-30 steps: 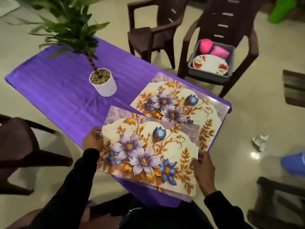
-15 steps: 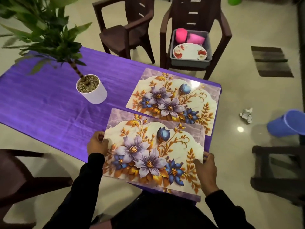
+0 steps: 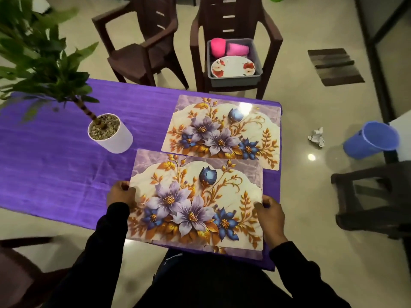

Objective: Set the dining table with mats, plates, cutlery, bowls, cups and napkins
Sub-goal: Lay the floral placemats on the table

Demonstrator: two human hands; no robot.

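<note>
Two floral mats occupy the right end of a table covered with a purple tablecloth. One, the far mat, lies flat on the cloth at about one o'clock from the person, its right edge near the table's end. Another, the near mat, sits at twelve o'clock directly in front of the person, its top edge just overlapping the far mat's lower edge and its bottom edge hanging past the table's near side, with a further mat edge peeking out beneath it. At nine o'clock of this mat the left hand grips its left edge, fingers curled over the rim. At three o'clock the right hand pinches the right edge, thumb on top. Both arms wear dark sleeves. At ten o'clock a potted plant in a white pot stands on the cloth, well apart from the mats. Beyond the table at twelve o'clock, a brown chair carries a grey tub holding a flowered plate and two pink cups. At two o'clock on the floor lie a crumpled paper and a blue bucket tipped on its side.
</note>
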